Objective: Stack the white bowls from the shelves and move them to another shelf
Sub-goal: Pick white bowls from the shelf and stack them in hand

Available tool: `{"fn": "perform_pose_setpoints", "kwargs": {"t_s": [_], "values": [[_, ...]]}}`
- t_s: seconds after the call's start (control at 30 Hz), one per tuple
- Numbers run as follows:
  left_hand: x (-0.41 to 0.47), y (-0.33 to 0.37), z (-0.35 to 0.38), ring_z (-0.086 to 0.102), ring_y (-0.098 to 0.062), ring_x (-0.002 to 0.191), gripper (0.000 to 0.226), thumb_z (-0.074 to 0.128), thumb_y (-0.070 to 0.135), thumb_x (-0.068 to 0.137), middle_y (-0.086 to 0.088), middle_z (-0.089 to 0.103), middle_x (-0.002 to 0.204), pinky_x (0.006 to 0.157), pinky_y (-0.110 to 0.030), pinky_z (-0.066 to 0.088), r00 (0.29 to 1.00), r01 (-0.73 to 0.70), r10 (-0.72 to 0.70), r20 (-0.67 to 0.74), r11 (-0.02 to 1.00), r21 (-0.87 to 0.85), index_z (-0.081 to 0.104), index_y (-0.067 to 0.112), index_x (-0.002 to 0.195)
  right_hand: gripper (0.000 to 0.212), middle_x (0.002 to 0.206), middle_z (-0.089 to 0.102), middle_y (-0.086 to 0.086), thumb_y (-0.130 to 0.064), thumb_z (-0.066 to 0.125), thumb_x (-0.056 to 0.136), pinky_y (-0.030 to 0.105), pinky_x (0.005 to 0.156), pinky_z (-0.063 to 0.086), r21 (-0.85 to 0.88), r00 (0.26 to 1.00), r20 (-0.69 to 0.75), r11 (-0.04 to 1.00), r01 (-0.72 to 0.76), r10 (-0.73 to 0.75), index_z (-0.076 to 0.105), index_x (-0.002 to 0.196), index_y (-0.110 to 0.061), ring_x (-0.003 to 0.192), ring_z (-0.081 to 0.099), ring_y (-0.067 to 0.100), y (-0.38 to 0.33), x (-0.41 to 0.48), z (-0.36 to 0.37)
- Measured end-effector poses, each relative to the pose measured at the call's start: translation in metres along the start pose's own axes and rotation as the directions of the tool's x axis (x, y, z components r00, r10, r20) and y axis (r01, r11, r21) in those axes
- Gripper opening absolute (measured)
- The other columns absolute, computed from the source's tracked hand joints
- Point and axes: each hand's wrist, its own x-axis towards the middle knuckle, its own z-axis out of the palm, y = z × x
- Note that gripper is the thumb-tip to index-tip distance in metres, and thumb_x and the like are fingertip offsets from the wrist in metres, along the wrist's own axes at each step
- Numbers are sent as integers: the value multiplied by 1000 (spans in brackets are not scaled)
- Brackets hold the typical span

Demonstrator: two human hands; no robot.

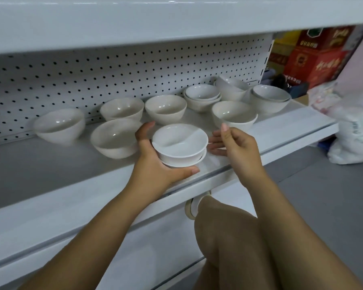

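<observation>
Knee point(218, 225), left grip point(155, 164) curled round stacked bowls point(179, 143), right grip point(239, 149) slack beside

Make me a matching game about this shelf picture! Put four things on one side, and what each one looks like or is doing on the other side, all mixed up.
Things:
1. left hand
2. right hand
3. red boxes
4. pegboard

Descriptions:
A. full of little dark holes
B. fingers relaxed, gripping nothing
C. past the right end of the shelf, at the back
D. holds a small stack of white bowls

Pairs: 1-D, 2-B, 3-C, 4-A
</observation>
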Motion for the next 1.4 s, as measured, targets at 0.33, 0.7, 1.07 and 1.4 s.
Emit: {"fn": "perform_pose_setpoints", "kwargs": {"t_s": [0.33, 0.7, 1.07, 1.4], "values": [[50, -5, 45, 54, 9, 107, 126, 101, 19, 57, 48, 32, 128, 89, 0, 43, 996, -42, 38, 82, 998, 49, 15, 31, 148, 38, 85, 76, 10, -37, 56, 104, 42, 86, 62, -46, 952, -286, 993, 104, -113, 74, 92, -5, 83, 74, 26, 8, 16, -48], [79, -17, 39, 56, 12, 120, 101, 93, 38, 63, 20, 51, 140, 100, -13, 46, 971, 2, 35, 235, 988, -157, 24, 65, 132, 20, 92, 74, -6, -33, 63, 101, 25, 79, 53, -305, 910, -219, 911, 278, -351, 73, 90, -19, 87, 66, 6, 1, 42, -37], [84, -25, 39, 61, 3, 123, 83, 95, 37, 64, 24, 66, 131, 95, -15, 51, 970, 37, 28, 243, 965, -259, 50, 47, 134, 33, 112, 74, 4, -39, 50, 106, 39, 96, 50, -790, 924, 305, 480, 381, -230, 74, 113, -17, 104, 66, 25, -42, 154, -14], [88, -27, 41, 58, 2, 127, 91, 91, 57, 64, 27, 62, 134, 98, -20, 48, 963, 60, 19, 268, 958, -282, 44, 51, 142, 36, 106, 74, 10, -41, 58, 102, 12, 79, 33, -791, 850, 525, 387, 474, 32, 77, 105, -11, 102, 64, 27, -24, 204, -1]]}}
